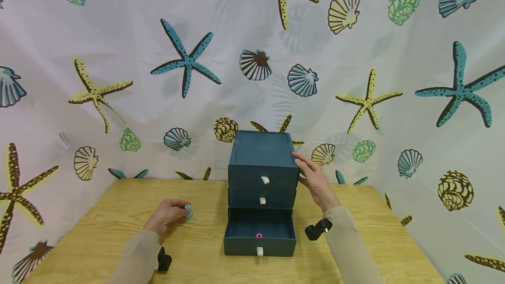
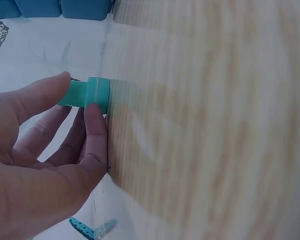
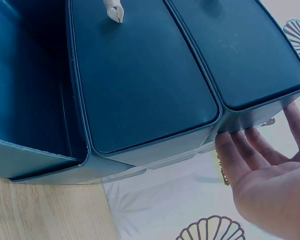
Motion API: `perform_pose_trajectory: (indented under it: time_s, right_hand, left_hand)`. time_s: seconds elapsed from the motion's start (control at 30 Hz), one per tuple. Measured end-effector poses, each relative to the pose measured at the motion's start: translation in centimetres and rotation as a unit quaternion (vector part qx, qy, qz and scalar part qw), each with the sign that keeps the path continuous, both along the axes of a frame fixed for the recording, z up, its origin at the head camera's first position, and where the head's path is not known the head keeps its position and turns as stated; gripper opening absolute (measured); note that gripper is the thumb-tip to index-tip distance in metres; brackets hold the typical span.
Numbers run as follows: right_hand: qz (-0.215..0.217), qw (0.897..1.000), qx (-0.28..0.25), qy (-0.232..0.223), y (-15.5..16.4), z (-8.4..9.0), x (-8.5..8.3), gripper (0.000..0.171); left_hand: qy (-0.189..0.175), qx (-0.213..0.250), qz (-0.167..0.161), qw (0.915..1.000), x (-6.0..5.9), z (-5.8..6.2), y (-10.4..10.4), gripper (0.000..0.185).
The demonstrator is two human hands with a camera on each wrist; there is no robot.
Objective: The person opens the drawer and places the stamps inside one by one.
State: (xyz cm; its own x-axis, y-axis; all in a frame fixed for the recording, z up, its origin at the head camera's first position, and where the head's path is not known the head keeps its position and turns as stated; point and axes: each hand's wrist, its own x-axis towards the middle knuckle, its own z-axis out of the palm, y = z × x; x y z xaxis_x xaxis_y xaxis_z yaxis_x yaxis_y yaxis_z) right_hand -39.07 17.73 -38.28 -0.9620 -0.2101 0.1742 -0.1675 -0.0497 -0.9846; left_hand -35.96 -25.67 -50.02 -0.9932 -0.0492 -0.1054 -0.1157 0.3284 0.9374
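Observation:
On the left of the table my left hand [image 1: 168,215] pinches a small teal stepped cylinder [image 1: 188,210] between thumb and fingers. In the left wrist view the wider end of the teal cylinder [image 2: 94,94] is right at the wood. My right hand [image 1: 313,179] rests on the right side of a dark blue drawer cabinet [image 1: 263,148], fingertips near its upper edge. Its fingers [image 3: 235,155] are extended against the side wall in the right wrist view. The bottom drawer [image 1: 240,245] is pulled out, with a small pink ring [image 1: 258,235] inside; the two drawers above are closed.
White tabs [image 1: 260,251] serve as pulls on the drawer fronts. The cabinet stands toward the back of a light wooden table [image 1: 118,218]. Behind it hangs a white curtain [image 1: 244,104] printed with starfish and shells.

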Motion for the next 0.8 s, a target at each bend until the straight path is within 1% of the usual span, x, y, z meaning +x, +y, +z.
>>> perform_pose_trajectory:
  time_s: [0.27,0.47,0.53,0.8]
  right_hand:
    - [-0.002,1.0,-0.001,0.006,-0.21,0.09,0.33,0.044]
    - [0.002,1.0,-0.002,0.008,-0.17,0.11,0.15,0.043]
    - [0.002,1.0,-0.003,0.008,-0.18,0.1,0.06,0.043]
    - [0.0,1.0,-0.004,0.007,-0.13,-0.11,0.13,0.043]
  left_hand:
    - [-0.01,-0.012,0.006,0.9999,0.08,0.12,0.08,0.047]
    - [-0.006,-0.01,0.004,0.9999,0.01,-0.05,0.02,0.047]
    - [-0.003,-0.005,0.008,0.9999,0.06,-0.02,0.07,0.045]
    - [0.004,0.028,0.001,0.9996,0.47,0.53,0.32,0.045]
